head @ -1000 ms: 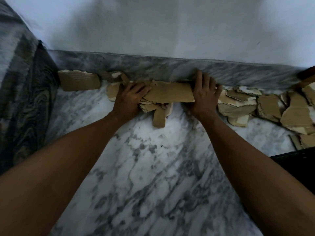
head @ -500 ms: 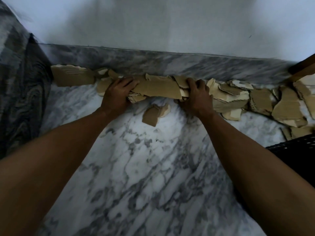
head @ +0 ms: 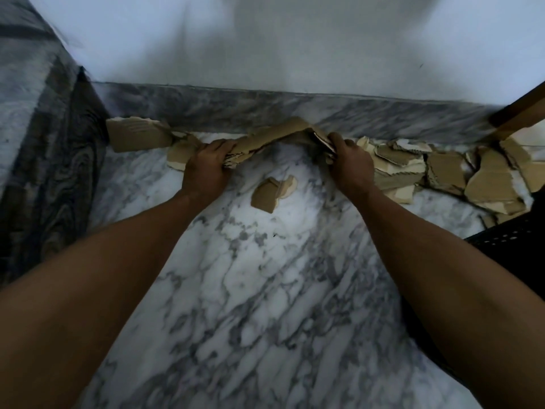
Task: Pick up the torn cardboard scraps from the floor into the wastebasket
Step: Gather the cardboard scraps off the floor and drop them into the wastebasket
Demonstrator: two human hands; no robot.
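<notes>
Both my hands grip a bundle of torn cardboard scraps [head: 277,135] that arches up off the marble floor by the wall. My left hand [head: 206,166] curls round its left end, and my right hand [head: 349,163] grips its right end. One loose scrap [head: 269,194] lies on the floor below the bundle, between my forearms. A large scrap [head: 137,134] leans against the skirting at the left. A heap of several scraps [head: 442,172] spreads along the wall to the right. The black mesh wastebasket [head: 516,240] shows only partly at the right edge.
A grey marble skirting [head: 368,113] runs along the white wall. A dark patterned marble side wall [head: 44,172] closes the left. A wooden leg [head: 519,113] slants in at the upper right. White veined marble floor [head: 265,305] lies toward me.
My hands have closed round the bundle's ends and lifted it, so it now bows upward. One scrap dropped out and lies on the floor below.
</notes>
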